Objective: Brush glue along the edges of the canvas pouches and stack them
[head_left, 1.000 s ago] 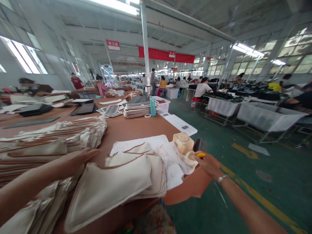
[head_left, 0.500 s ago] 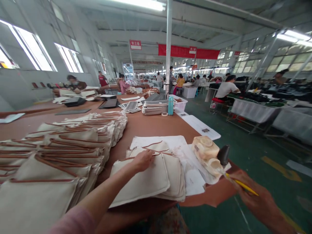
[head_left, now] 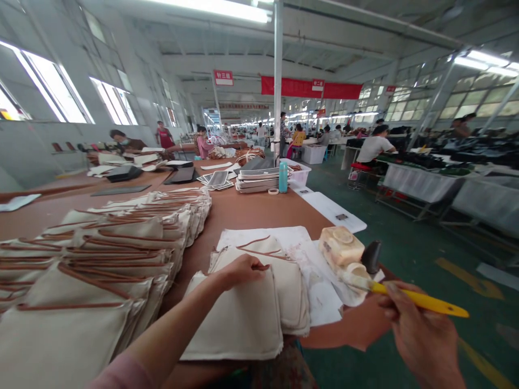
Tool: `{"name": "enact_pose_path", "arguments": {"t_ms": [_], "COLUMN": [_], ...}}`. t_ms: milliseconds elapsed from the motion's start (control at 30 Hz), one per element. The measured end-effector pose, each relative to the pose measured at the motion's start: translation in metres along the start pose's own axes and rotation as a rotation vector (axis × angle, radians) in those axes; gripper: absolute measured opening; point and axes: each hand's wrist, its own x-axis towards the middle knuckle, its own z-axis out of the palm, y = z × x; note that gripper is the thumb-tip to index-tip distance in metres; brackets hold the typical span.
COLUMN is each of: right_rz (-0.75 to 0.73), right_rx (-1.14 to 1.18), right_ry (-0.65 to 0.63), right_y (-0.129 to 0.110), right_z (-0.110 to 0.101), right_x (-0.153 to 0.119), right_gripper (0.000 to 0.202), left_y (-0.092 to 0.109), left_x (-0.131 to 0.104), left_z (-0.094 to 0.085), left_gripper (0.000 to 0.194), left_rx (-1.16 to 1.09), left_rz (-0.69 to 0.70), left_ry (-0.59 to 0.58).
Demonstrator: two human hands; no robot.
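Note:
My left hand [head_left: 242, 271] pinches the brown-trimmed top edge of a cream fabric piece [head_left: 239, 319], which lies over a small stack of similar pieces [head_left: 290, 289] near the table's front edge. On the right, my right hand [head_left: 419, 324] is closed around the yellow handle of a brush [head_left: 421, 300]. The brush's pale bristles are at the small open cup [head_left: 357, 272] beside a stained glue container [head_left: 341, 246]. White paper [head_left: 312, 270] lies under the stack and reaches toward the container.
Long rows of cream pieces with brown trim [head_left: 138, 237] cover the left of the brown table [head_left: 239, 216]. Farther back stand a stack of panels [head_left: 256, 181] and a turquoise bottle [head_left: 283, 177]. A dark object [head_left: 371, 257] is beside the container. Other people sit farther off.
The brush handle has swung up and shows more fully, with my right hand now clearer. My left hand has shifted slightly, and the top cream piece has moved a little toward me.

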Motion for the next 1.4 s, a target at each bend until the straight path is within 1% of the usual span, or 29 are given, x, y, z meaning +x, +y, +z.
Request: {"name": "enact_pose_path", "arguments": {"t_ms": [67, 133, 200, 300, 367, 400, 433, 500, 567, 600, 700, 733, 767, 833, 900, 933, 967, 1033, 1100, 1167, 1200, 1233, 1300, 1333, 1367, 1400], "right_rz": [0.085, 0.072, -0.02, -0.21, -0.316, -0.366, -0.413, -0.485, -0.52, -0.528, -0.564, -0.574, -0.57, -0.505, -0.388, -0.323, -0.253, -0.09, 0.084, 0.207, 0.228, 0.215, 0.135, 0.107, 0.106, 0.135], "right_rx": [0.183, 0.247, 0.199, 0.061, -0.03, -0.065, -0.092, -0.122, -0.118, -0.116, -0.125, -0.134, -0.137, -0.114, -0.043, 0.012, 0.074, 0.201, 0.302, 0.35, 0.354, 0.35, 0.344, 0.348, 0.352, 0.35], "right_ry": [-0.049, -0.129, -0.195, -0.296, -0.368, -0.382, -0.374, -0.315, -0.272, -0.278, -0.373, -0.383, -0.367, -0.291, -0.235, -0.238, -0.258, -0.349, -0.46, -0.518, -0.513, -0.489, -0.417, -0.405, -0.422, -0.469], "right_y": [-0.017, -0.03, -0.035, -0.034, -0.033, -0.034, -0.037, -0.045, -0.054, -0.058, -0.061, -0.06, -0.059, -0.056, -0.054, -0.054, -0.055, -0.058, -0.064, -0.071, -0.075, -0.078, -0.082, -0.083, -0.084, -0.084], "right_z": [0.03, 0.054, 0.071, 0.085, 0.089, 0.09, 0.089, 0.087, 0.083, 0.081, 0.077, 0.076, 0.074, 0.07, 0.067, 0.067, 0.066, 0.066, 0.065, 0.061, 0.058, 0.057, 0.055, 0.055, 0.056, 0.057], "right_x": [-0.017, -0.034, -0.051, -0.07, -0.074, -0.074, -0.073, -0.071, -0.071, -0.072, -0.074, -0.074, -0.072, -0.067, -0.063, -0.063, -0.063, -0.065, -0.068, -0.069, -0.068, -0.067, -0.066, -0.067, -0.068, -0.07], "right_gripper": [0.038, 0.034, 0.027, 0.017, 0.012, 0.011, 0.009, 0.007, 0.007, 0.007, 0.008, 0.008, 0.008, 0.01, 0.012, 0.014, 0.015, 0.019, 0.02, 0.021, 0.022, 0.022, 0.02, 0.019, 0.018, 0.018], "left_y": [0.01, 0.022, 0.034, 0.05, 0.057, 0.059, 0.061, 0.063, 0.064, 0.065, 0.07, 0.072, 0.074, 0.077, 0.078, 0.077, 0.076, 0.073, 0.07, 0.067, 0.066, 0.066, 0.067, 0.068, 0.069, 0.07], "left_x": [-0.017, -0.035, -0.052, -0.072, -0.081, -0.085, -0.088, -0.092, -0.094, -0.095, -0.098, -0.1, -0.104, -0.112, -0.121, -0.125, -0.129, -0.132, -0.133, -0.133, -0.133, -0.133, -0.136, -0.137, -0.14, -0.142], "left_z": [0.003, 0.007, 0.009, 0.011, 0.011, 0.011, 0.011, 0.011, 0.012, 0.013, 0.016, 0.017, 0.018, 0.021, 0.026, 0.028, 0.031, 0.036, 0.041, 0.044, 0.044, 0.045, 0.044, 0.044, 0.044, 0.043], "left_gripper": [0.032, 0.033, 0.032, 0.034, 0.035, 0.036, 0.037, 0.038, 0.038, 0.038, 0.035, 0.032, 0.029, 0.019, 0.014, 0.012, 0.011, 0.012, 0.018, 0.024, 0.026, 0.029, 0.033, 0.035, 0.037, 0.039], "left_rx": [-0.084, -0.144, -0.198, -0.291, -0.336, -0.347, -0.354, -0.359, -0.357, -0.355, -0.354, -0.342, -0.316, -0.215, -0.071, 0.0, 0.064, 0.179, 0.266, 0.331, 0.357, 0.386, 0.453, 0.487, 0.52, 0.551], "left_rz": [0.027, 0.053, 0.076, 0.092, 0.095, 0.095, 0.095, 0.09, 0.088, 0.093, 0.128, 0.15, 0.181, 0.272, 0.386, 0.442, 0.495, 0.584, 0.648, 0.695, 0.722, 0.753, 0.818, 0.843, 0.86, 0.867], "left_ry": [-0.018, -0.034, -0.046, -0.057, -0.07, -0.081, -0.091, -0.096, -0.089, -0.088, -0.081, -0.069, -0.048, 0.015, 0.092, 0.136, 0.181, 0.26, 0.332, 0.388, 0.412, 0.428, 0.449, 0.457, 0.463, 0.47]}}
